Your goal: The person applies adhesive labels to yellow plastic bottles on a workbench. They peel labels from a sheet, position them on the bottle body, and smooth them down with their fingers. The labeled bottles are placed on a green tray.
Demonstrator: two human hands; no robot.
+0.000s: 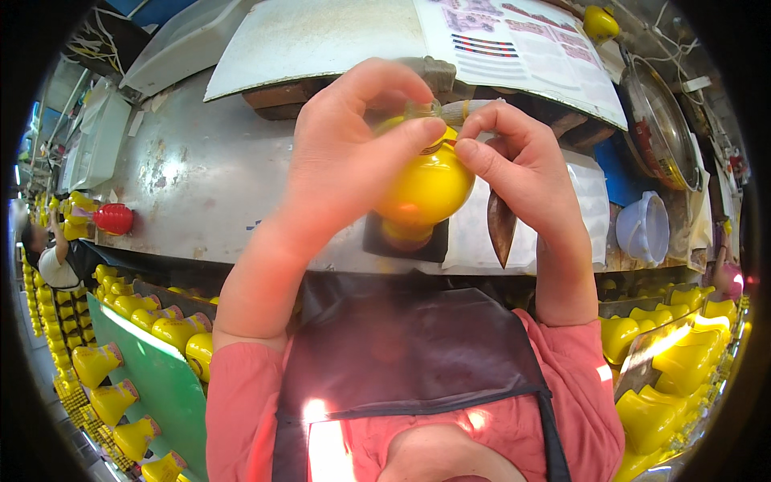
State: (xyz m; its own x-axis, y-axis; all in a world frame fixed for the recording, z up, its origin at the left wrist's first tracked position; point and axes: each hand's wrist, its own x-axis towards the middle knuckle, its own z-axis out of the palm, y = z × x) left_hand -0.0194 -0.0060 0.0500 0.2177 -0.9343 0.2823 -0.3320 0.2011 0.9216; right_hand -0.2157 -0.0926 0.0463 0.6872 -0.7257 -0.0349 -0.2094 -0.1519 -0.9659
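A glossy yellow vase (434,189), round-bellied with a clear glassy neck, stands on a small dark pad (430,247) at the table's front edge. My left hand (341,149) is closed around its neck, thumb pressed on the front, with some motion blur. My right hand (518,153) pinches at the vase's neck, where a thin dark reddish strip (450,143) shows at the fingertips. Out of the same right palm hangs a brown, flat, pointed tool (501,229), its upper end hidden by the hand.
Behind the vase a raised white board (337,40) carries printed decal sheets (514,44). To the right are a translucent bucket (643,229) and a large round pan (662,124). A red vase (113,218) sits far left. Yellow vases (178,329) flank me; another person (58,261) works at left.
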